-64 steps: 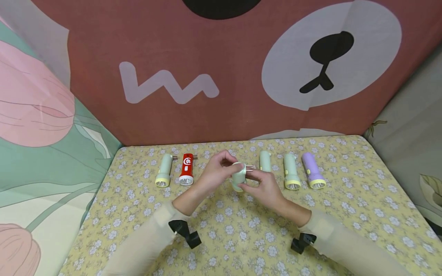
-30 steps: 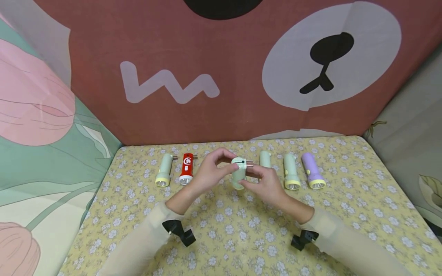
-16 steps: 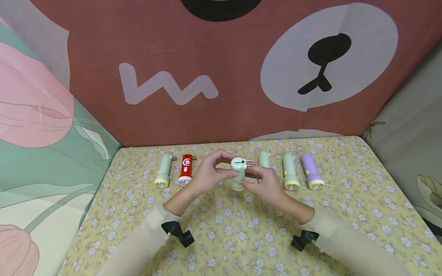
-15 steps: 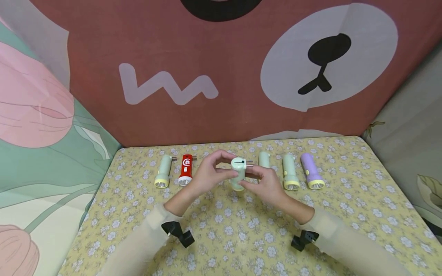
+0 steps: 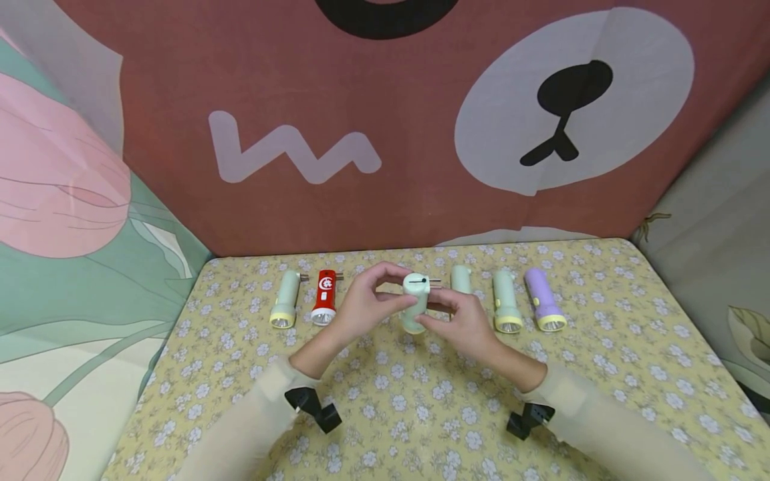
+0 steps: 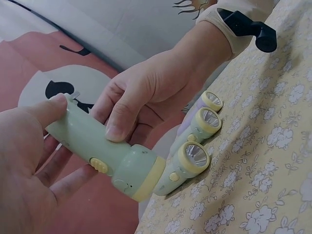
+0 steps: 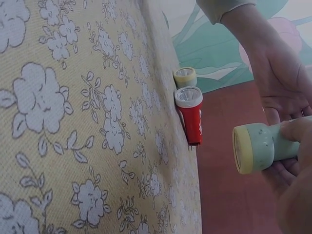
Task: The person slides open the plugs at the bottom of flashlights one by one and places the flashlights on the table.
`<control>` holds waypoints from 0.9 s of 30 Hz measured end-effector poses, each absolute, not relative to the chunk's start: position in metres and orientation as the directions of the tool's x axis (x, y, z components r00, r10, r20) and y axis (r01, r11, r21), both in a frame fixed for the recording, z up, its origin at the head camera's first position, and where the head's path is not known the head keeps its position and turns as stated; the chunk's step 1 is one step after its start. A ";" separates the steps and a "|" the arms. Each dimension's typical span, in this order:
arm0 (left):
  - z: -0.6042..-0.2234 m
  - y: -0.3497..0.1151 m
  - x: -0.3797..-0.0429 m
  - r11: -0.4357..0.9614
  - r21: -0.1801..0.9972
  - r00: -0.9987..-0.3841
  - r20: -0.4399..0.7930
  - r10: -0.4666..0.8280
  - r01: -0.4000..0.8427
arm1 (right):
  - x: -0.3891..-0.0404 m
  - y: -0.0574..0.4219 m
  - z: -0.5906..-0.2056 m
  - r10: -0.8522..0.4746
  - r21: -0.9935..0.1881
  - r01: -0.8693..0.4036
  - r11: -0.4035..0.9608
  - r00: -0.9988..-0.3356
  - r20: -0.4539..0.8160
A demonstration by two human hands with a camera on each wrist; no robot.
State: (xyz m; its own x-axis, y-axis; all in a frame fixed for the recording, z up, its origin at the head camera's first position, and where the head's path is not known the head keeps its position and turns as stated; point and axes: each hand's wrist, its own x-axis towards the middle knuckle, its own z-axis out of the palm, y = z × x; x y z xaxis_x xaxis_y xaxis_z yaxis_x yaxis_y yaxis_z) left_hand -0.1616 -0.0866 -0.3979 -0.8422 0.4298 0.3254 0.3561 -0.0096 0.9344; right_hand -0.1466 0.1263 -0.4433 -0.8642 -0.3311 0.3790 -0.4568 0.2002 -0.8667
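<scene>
A pale green flashlight [image 5: 415, 288] with a yellow rim is held above the table between both hands. Its tail end faces up in the head view, showing a dark slot, and metal plug prongs [image 5: 436, 282] stick out to the right. My left hand [image 5: 368, 302] holds it near the tail, thumb in front and fingers behind. Lower on the body, my right hand [image 5: 463, 325] pinches it between thumb and fingers. In the left wrist view its yellow switch [image 6: 98, 165] shows on the side. The lens [image 7: 237, 149] is seen edge-on in the right wrist view.
On the flowered tablecloth [image 5: 385, 427], a green flashlight [image 5: 287, 297] and a red flashlight [image 5: 325, 294] lie left, prongs out. Right of the hands lie two green flashlights [image 5: 461, 278] [image 5: 506, 297] and a purple flashlight [image 5: 544, 294]. A printed cloth wall [image 5: 415, 167] stands behind.
My left thumb has moved from the flashlight's top end down to its side, so the slot shows. The prongs stick out throughout. Over the last half second almost nothing has moved.
</scene>
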 end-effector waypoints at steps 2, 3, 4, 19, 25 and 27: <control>-0.397 -0.086 -0.161 -0.003 0.933 -0.848 0.328 0.416 0.360 | -0.146 0.126 -0.443 -0.329 -0.865 -0.458 0.205 -0.864 0.380; -0.397 -0.086 -0.161 0.000 0.932 -0.850 0.331 0.409 0.363 | -0.146 0.126 -0.443 -0.328 -0.864 -0.459 0.207 -0.864 0.381; -0.397 -0.085 -0.161 0.002 0.930 -0.851 0.336 0.403 0.367 | -0.146 0.126 -0.443 -0.328 -0.863 -0.462 0.207 -0.863 0.384; -0.396 -0.082 -0.161 0.023 0.925 -0.876 0.351 0.331 0.380 | -0.147 0.125 -0.444 -0.303 -0.846 -0.508 0.166 -0.842 0.446; -0.392 -0.081 -0.162 0.020 0.931 -0.897 0.345 0.277 0.364 | -0.147 0.127 -0.446 -0.317 -0.822 -0.550 0.149 -0.814 0.487; -0.392 -0.081 -0.163 0.022 0.931 -0.900 0.347 0.262 0.365 | -0.146 0.129 -0.448 -0.331 -0.806 -0.573 0.148 -0.797 0.505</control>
